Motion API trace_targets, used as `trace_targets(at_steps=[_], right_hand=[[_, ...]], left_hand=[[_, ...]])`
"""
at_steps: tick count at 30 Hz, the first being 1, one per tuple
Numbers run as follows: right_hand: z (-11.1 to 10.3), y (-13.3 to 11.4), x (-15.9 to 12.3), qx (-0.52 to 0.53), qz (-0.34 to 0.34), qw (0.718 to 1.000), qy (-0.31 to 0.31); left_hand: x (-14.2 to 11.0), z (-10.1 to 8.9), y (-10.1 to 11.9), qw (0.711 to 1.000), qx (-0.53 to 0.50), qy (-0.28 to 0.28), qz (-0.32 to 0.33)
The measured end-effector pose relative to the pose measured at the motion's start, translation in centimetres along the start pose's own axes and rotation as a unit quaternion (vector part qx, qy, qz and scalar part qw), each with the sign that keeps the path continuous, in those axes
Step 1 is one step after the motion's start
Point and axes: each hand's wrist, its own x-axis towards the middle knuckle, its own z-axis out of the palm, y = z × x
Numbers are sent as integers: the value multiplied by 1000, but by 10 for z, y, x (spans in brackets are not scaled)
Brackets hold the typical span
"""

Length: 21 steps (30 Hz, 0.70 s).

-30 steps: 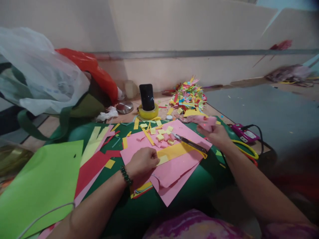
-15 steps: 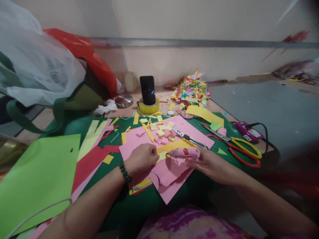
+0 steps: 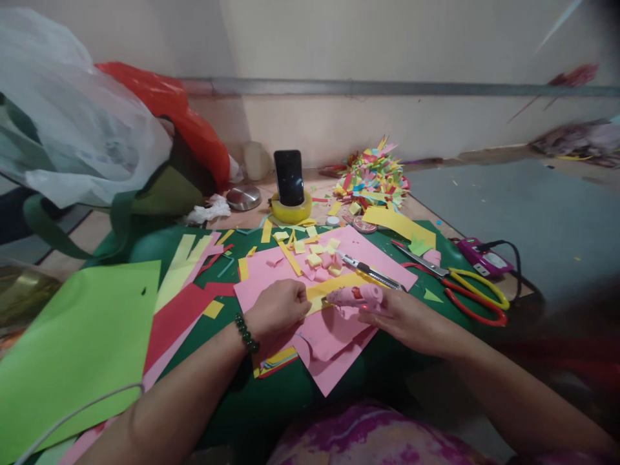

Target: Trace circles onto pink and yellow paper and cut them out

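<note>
Though shaped bits point(image 3: 314, 259) dot the pink sheet point(image 3: 371, 250), one strip point(image 3: 315, 305) lies flat. Left grip point(image 3: 279, 306) pinches it, right grip point(image 3: 407, 323) clasps glue gun point(image 3: 357, 296)

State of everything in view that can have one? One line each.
Left hand: pinching pale yellow paper strip
Right hand: gripping pink glue gun
Pink glue gun: red light showing, nozzle near strip
Utility knife: lying on pink paper, unheld
Scissors: lying on green surface, unheld
Phone: propped upright in tape roll, screen dark
Purple device: black cable plugged in
</note>
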Motion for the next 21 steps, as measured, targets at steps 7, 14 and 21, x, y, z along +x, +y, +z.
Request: trace_targets(at_steps=[7,14,21], right_hand=[[-3,-6,-2,18,-6,1000,-13],[-24,-9,-13,82,-36,996,2],[-46,30,27,43,66,944,320]], left_hand=[[0,1,-1,1000,-16,4,4],[-6,-8,-1,995,-94,-39,5],[-17,-40,-15,944,-276,-163,82]])
